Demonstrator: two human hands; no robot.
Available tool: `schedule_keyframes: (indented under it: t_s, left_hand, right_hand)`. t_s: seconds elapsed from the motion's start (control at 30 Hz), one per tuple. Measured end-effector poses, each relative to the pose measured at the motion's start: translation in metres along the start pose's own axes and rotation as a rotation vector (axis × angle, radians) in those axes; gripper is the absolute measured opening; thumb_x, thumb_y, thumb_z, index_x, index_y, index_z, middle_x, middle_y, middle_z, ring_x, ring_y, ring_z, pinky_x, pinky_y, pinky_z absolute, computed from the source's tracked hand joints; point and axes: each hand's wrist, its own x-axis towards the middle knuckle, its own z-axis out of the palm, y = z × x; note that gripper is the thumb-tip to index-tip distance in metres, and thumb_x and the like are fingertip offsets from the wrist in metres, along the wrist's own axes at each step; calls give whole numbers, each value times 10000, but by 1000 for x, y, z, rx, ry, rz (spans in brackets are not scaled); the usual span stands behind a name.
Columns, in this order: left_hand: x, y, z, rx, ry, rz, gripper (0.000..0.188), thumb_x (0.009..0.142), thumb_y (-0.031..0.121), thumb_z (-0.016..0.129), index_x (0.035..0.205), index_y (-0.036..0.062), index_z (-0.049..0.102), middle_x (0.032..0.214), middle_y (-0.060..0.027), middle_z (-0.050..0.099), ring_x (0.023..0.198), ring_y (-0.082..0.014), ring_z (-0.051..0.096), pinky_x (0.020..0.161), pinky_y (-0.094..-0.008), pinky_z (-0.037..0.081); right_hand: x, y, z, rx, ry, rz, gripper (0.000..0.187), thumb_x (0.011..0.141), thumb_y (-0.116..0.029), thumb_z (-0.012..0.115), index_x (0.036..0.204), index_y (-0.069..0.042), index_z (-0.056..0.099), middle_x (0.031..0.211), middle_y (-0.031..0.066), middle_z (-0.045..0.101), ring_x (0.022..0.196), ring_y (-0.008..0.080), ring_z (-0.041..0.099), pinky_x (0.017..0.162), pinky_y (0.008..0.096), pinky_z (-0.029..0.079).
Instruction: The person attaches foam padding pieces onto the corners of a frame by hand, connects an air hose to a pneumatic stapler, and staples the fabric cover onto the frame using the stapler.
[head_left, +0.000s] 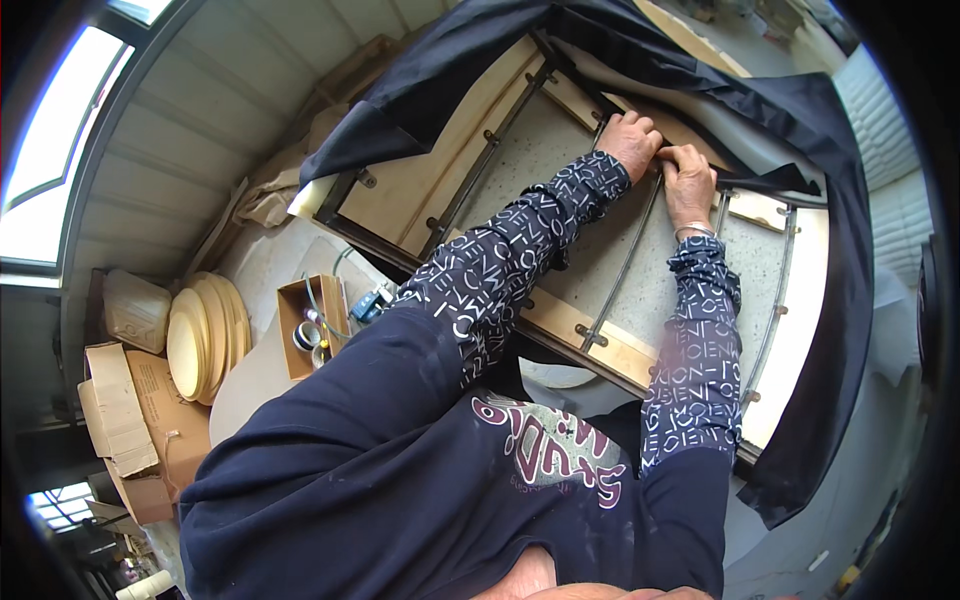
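Both my hands are at the far rail of a wood and dark metal furniture frame [620,358], which has bent spring wires [630,248] across its open middle. My left hand [630,145] has its fingers curled over the black fabric edge at that rail. Just to its right, my right hand [690,185] pinches the same edge, thumb and fingers together. The fingertips of both are partly hidden. Loose black fabric [845,270] drapes around the frame's far and right sides, with a folded strip near my right hand.
On the left, a small open carton [292,325] holds rolls, beside a blue air tool [370,303] with a hose. Stacked round pale discs [185,345] and cardboard boxes [165,410] stand farther left. White wrapped material [885,120] lies at the right.
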Motion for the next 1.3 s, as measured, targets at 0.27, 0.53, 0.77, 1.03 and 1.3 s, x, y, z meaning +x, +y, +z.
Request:
schedule_keyframes:
  t_s: [0.27, 0.53, 0.77, 1.03, 1.3]
  left_hand:
    - [33, -30, -25, 173, -266, -3, 226, 797, 132, 644, 1013, 163, 703, 1040, -32, 645, 1070, -230, 587, 935, -417, 441]
    - [45, -50, -55, 266, -552, -47, 339, 777, 136, 704, 1107, 214, 700, 1104, -15, 657, 1150, -227, 572, 952, -442, 434]
    - [37, -44, -55, 303, -562, -26, 342, 816, 151, 636, 1142, 232, 696, 1087, -16, 654, 1134, -213, 562, 949, -426, 417]
    - [7, -9, -33, -55, -392, -20, 185, 772, 157, 645, 957, 152, 645, 1068, -37, 648, 1096, -242, 588, 936, -453, 413]
    - [-3, -3, -20, -67, -122, -122, 272, 774, 163, 678, 1044, 182, 676, 1064, -56, 627, 1094, -268, 568, 941, -463, 410]
  right_hand:
    - [0, 3, 4, 93, 32, 41, 86, 823, -162, 681, 905, -149, 703, 928, -2, 648, 958, 228, 613, 850, 379, 436]
    - [-1, 4, 4, 79, 38, 58, 76, 816, -180, 701, 892, -174, 707, 914, -10, 642, 954, 224, 612, 845, 382, 434]
    - [2, -3, 2, 41, 23, 34, 54, 830, -190, 685, 873, -187, 716, 902, -15, 637, 949, 218, 610, 844, 380, 429]
    - [0, -1, -2, -18, -15, 13, 63, 837, -180, 667, 877, -180, 716, 922, -11, 637, 963, 227, 604, 851, 381, 432]
    - [1, -6, -2, -67, -12, -42, 83, 827, -153, 658, 888, -171, 711, 926, -5, 637, 953, 233, 605, 852, 386, 437]
